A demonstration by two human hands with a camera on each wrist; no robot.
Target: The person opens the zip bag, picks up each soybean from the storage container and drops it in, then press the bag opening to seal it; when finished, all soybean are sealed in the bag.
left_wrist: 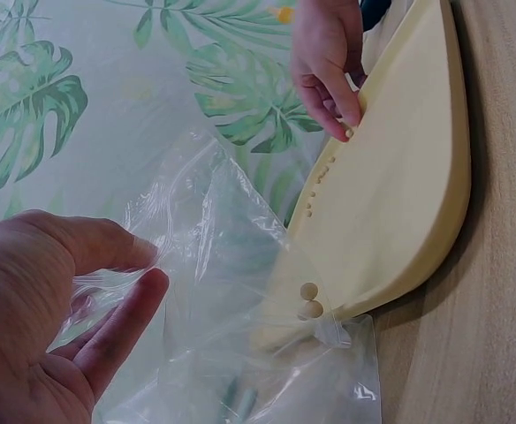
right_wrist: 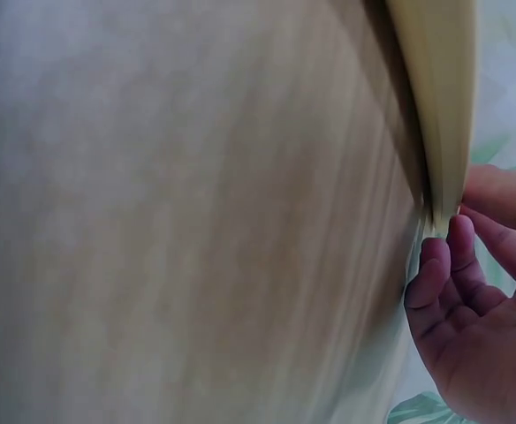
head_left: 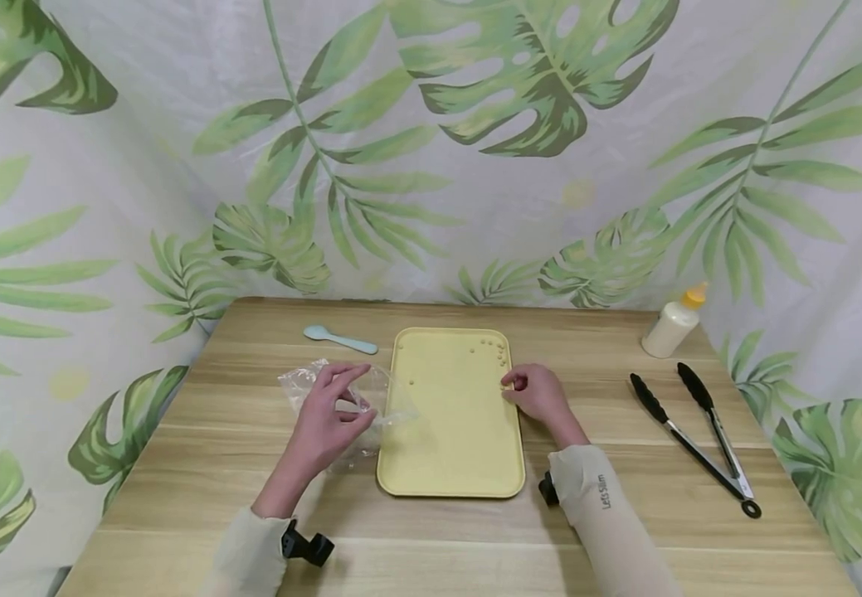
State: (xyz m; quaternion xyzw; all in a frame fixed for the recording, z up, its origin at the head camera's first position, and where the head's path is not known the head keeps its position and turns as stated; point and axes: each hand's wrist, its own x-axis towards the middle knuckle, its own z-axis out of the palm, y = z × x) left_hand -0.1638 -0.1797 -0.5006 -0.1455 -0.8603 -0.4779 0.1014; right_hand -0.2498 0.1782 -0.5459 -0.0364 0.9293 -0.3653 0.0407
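Observation:
My left hand point(head_left: 326, 423) pinches a clear plastic zip bag point(left_wrist: 214, 230) between thumb and fingers, left of the yellow tray point(head_left: 449, 448). Part of the bag hangs over the tray's left edge. At the tray's right rim, my right hand point(head_left: 540, 394) pinches a small tan ball point(left_wrist: 349, 133) with thumb and finger, close to the tray surface. Several like balls point(head_left: 500, 349) lie along the tray's upper right corner. In the left wrist view, two balls point(left_wrist: 308, 291) show near the bag's edge. The right wrist view shows the right hand's fingers point(right_wrist: 461, 238) by the rim.
A light blue spoon point(head_left: 341, 338) lies behind the bag. Black-tipped tongs point(head_left: 699, 448) lie spread on the right side of the wooden table point(head_left: 199, 464). A white bottle with an orange cap point(head_left: 671, 329) stands at the back right. A leaf-patterned cloth point(head_left: 475, 207) hangs behind the table.

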